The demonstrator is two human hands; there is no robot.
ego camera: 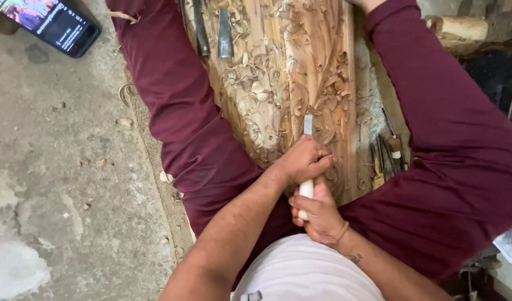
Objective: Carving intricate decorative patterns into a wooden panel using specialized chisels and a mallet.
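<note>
A: Report the view, left to right.

B: I see a phone (51, 23) lying on the concrete floor (55, 167) at far left, screen lit. Next, the person's legs in maroon trousers (178, 111) straddle a long wooden plank (289, 72). Two spare chisels (214, 33) rest on the plank's far end among wood shavings (250, 89).

A: Hands?

B: The left hand (303, 160) is closed around the chisel (307, 125) just behind the blade, fingers pressed together on the shank. The right hand (320, 214) is wrapped tight on the pale handle (306, 189) nearer the body. The blade tip touches the plank near its middle.

A: Progress?

B: I judge the carving well under way: relief cuts cover most of the visible surface and shavings lie thick. The strip at the near end, beside the hands, looks less worked; I cannot tell how much detail is left.

A: Right side?

B: More small tools (387, 153) lie on the floor beside the plank.
</note>
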